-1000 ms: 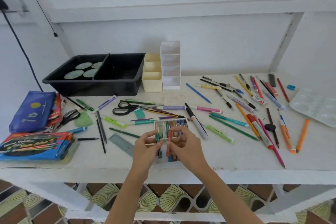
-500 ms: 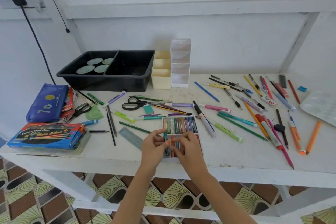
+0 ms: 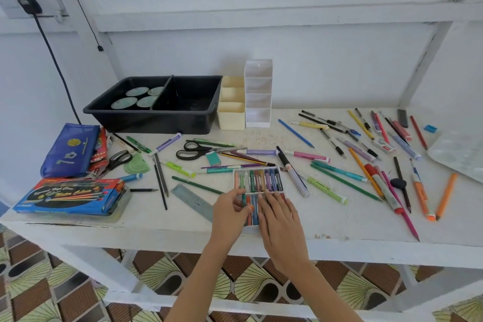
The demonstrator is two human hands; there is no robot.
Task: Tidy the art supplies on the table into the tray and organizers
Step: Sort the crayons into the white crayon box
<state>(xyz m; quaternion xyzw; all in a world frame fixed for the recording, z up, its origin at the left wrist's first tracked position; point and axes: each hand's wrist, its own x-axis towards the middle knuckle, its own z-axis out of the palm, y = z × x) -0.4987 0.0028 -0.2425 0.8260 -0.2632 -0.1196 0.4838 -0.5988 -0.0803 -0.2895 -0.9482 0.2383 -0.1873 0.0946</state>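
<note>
At the front edge of the table [image 3: 339, 225], the right hand [image 3: 281, 217] lies flat, fingers straight, steadying the crayon box [image 3: 258, 180] while the left hand [image 3: 230, 208] pinches a crayon [image 3: 243, 199], seemingly seating it in its row.

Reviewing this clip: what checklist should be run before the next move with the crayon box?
1. Crayon box upper row filled: ok.
2. Lower row seated: cannot tell; right hand lies flat over it.
3. Left hand pinching teal crayon: ok.
4. Box away from table front edge: not ok, it sits close.
5. Black tray right compartment has room: ok.
</note>
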